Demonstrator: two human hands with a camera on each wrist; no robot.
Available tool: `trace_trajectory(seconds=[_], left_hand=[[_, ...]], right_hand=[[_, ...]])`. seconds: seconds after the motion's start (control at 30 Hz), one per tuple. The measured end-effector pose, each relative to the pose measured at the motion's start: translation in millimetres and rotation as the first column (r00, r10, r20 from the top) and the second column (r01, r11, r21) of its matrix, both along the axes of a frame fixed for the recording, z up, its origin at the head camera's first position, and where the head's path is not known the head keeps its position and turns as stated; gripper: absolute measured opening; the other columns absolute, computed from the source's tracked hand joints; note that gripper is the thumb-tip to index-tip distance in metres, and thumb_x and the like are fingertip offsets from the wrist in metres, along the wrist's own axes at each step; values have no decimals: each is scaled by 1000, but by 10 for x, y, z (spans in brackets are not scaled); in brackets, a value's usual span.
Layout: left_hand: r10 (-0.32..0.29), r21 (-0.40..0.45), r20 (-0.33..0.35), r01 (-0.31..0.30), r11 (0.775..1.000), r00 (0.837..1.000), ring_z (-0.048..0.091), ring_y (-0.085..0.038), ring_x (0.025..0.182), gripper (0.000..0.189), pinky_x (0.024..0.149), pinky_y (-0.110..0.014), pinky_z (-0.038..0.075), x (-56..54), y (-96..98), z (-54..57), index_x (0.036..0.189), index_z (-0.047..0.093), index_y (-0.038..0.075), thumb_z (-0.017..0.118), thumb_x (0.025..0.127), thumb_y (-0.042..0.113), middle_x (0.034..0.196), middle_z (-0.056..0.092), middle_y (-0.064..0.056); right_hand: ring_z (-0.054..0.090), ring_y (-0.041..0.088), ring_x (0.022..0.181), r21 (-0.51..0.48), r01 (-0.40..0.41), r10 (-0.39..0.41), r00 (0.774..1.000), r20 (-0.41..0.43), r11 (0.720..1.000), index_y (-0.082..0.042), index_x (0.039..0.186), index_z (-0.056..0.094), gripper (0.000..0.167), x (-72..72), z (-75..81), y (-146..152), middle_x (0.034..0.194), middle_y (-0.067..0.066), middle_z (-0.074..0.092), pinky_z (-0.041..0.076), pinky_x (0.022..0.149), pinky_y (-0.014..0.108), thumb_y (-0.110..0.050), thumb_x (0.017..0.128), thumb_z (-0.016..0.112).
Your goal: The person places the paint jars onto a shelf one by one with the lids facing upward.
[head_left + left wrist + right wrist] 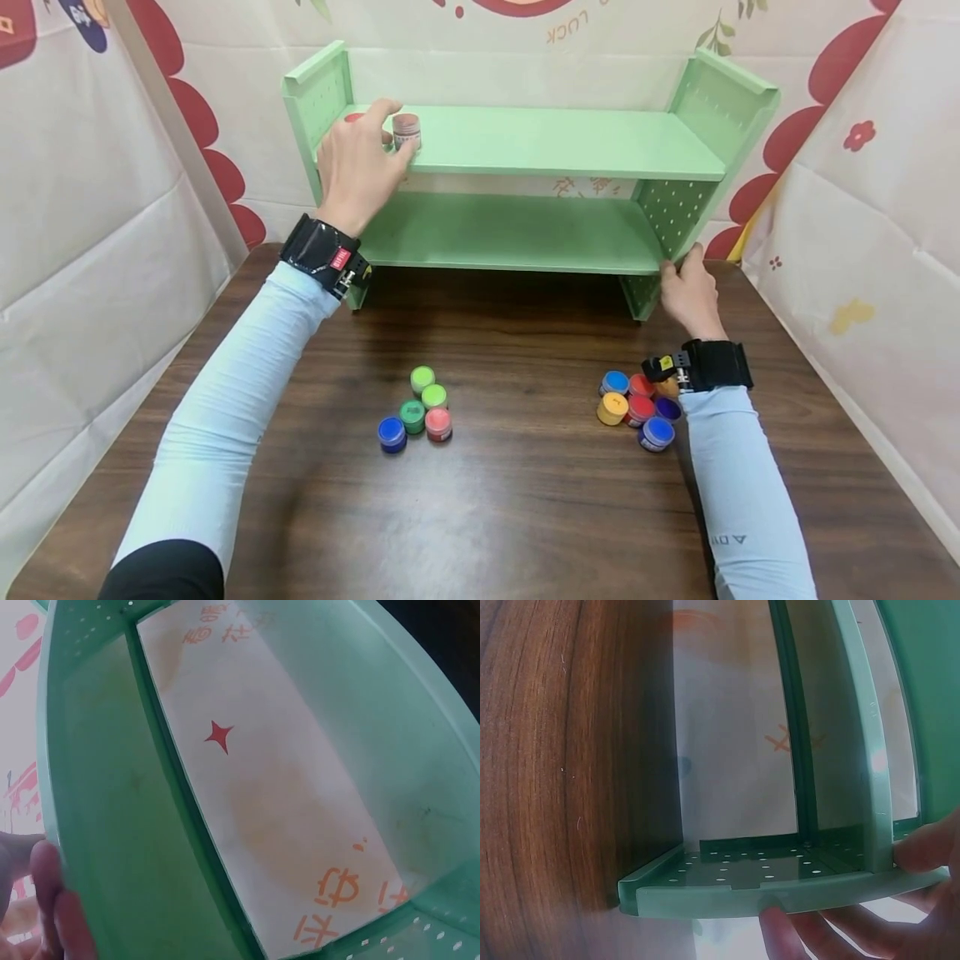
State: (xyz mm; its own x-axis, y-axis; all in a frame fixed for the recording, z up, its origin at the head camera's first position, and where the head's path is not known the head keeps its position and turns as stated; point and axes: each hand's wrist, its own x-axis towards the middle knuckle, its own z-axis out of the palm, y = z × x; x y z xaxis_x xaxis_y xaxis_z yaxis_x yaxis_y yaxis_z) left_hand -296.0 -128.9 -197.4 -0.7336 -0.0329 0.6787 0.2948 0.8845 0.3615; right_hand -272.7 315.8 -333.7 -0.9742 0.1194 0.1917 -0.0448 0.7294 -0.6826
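My left hand (362, 162) reaches to the left end of the upper tier of a light-green two-tier shelf (547, 140). Thumb and fingers pinch a small clear paint jar (407, 129) with a dull reddish top. Behind that hand, a red lid (354, 117) partly shows. The left wrist view catches only the fingers (46, 874) beside the green rim; the jar is hidden there. My right hand (690, 292) grips the shelf's lower right side panel, with fingertips (776, 930) on the edge of the perforated panel (750, 868).
On the brown table (517, 517), several paint jars cluster left of centre, among them a blue jar (392, 434) and a pink-red jar (438, 423). Another cluster, including a yellow jar (612, 408), sits beside my right wrist. Printed cloth (97, 208) surrounds the table's back and sides.
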Motion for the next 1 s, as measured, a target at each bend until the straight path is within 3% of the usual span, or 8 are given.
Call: trace_trajectory(seconds=[0.3,0.5,0.57,0.67,0.73,0.77,0.87,1.0], left_hand=[[-122,130,-73,130,983,990,76,-28,106,50,59,-24,32,100,-35,-237,139,60,12,70,96,36,121,75,-15],[-173,198,-149,201,959,974,77,-25,79,49,66,-27,48,217,-28,-495,134,61,8,73,94,33,134,71,-10],[-237,182,-222,279,943,946,75,-25,70,44,67,-31,55,259,-23,-589,132,64,5,73,95,29,135,70,-10],[-347,105,-333,401,910,876,74,-25,65,36,65,-35,59,332,-6,-722,126,68,1,72,96,21,136,69,-13],[-424,49,-372,474,879,826,73,-24,62,32,62,-33,59,371,8,-798,122,69,-1,71,96,16,132,70,-17],[-449,28,-375,494,869,811,72,-23,61,30,62,-32,59,391,17,-828,121,70,-2,71,96,15,129,71,-18],[-498,17,-348,536,844,794,70,-20,58,26,60,-31,57,426,45,-910,117,71,-1,71,96,13,116,75,-17],[-526,24,-286,554,832,801,68,-16,54,19,58,-29,51,450,62,-1018,111,73,2,71,95,12,102,77,-13]], right_hand=[[41,59,133,10,3,-3,1000,8,1000,2,156,17,62,-5,6,23,145,40,42,28,104,71,-38,109,25],[40,59,136,13,9,-9,1000,11,1000,2,156,18,62,-22,7,19,148,40,41,30,105,72,-38,109,26],[39,59,137,9,12,-12,1000,12,1000,2,156,18,62,-22,10,15,149,40,41,29,106,73,-38,109,26],[38,59,138,5,12,-12,1000,15,1000,1,157,17,62,-19,9,5,149,40,40,28,107,73,-38,109,26],[38,60,138,4,11,-11,1000,13,1000,0,157,17,62,-15,10,-3,149,40,41,27,108,73,-38,109,26],[38,60,138,3,10,-10,1000,12,1000,0,157,17,62,-12,11,-7,149,40,41,27,108,73,-38,109,26],[38,59,138,3,13,-13,1000,0,1000,0,157,17,62,-4,10,-6,150,39,41,28,107,73,-38,109,26],[39,58,137,1,12,-12,1000,-4,1000,-1,158,18,62,2,17,-12,150,38,41,28,106,72,-38,109,26]])
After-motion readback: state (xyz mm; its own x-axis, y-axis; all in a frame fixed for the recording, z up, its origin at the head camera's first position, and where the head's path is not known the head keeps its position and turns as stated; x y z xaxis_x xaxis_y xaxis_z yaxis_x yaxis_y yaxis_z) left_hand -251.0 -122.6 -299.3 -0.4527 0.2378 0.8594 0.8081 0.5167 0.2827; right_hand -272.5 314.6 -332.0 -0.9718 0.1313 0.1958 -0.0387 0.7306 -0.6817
